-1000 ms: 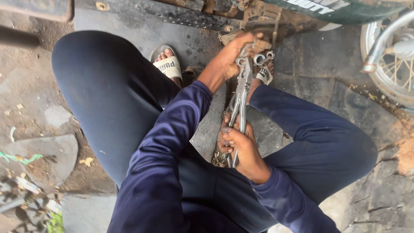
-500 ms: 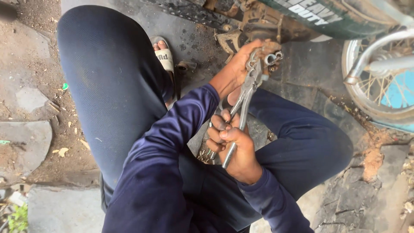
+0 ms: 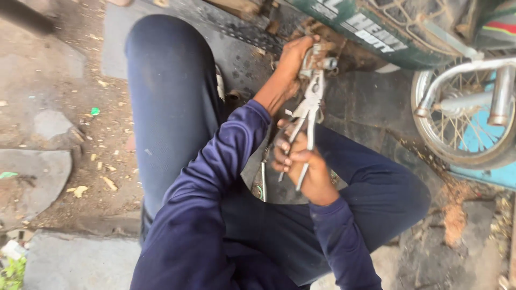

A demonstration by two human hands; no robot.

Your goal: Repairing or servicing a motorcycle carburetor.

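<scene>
I squat with both knees up, in dark blue trousers and long sleeves. My left hand reaches forward and grips a small rusty metal part under the green frame of a motorcycle. My right hand is closed around the handles of silver locking pliers, whose jaws bite that same part. A second metal tool lies on the ground between my legs, partly hidden by my arm.
A spoked motorcycle wheel with chrome tubing stands at the right. The green motorcycle body spans the top. My sandalled foot shows beside my left knee. Broken stone slabs and dirt lie at the left.
The view has shifted right and closer. My hands and the pliers have kept their hold on the part, with the pliers now reaching further up under the motorcycle.
</scene>
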